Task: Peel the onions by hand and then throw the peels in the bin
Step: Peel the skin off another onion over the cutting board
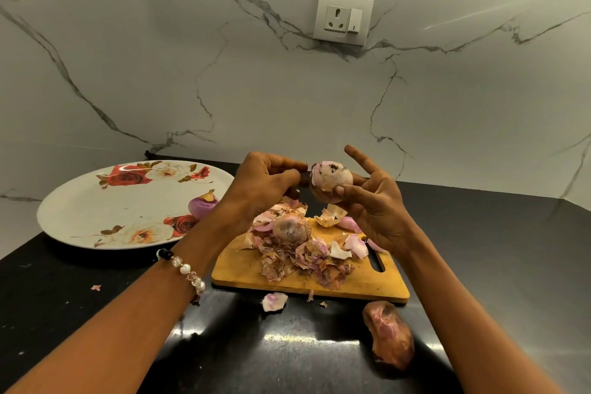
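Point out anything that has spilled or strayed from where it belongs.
A few peel scraps have strayed off the cutting board onto the black counter: a pale pink piece by its near edge, and a small bit near the plate. The main peel pile sits on the board.

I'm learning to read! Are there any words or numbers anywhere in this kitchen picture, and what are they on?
No words or numbers can be read here.
Wall socket plate: a tiny mark on its lower edge, too small and blurred to read.
Flowered plate: only roses, no writing.
Cutting board: no writing visible.
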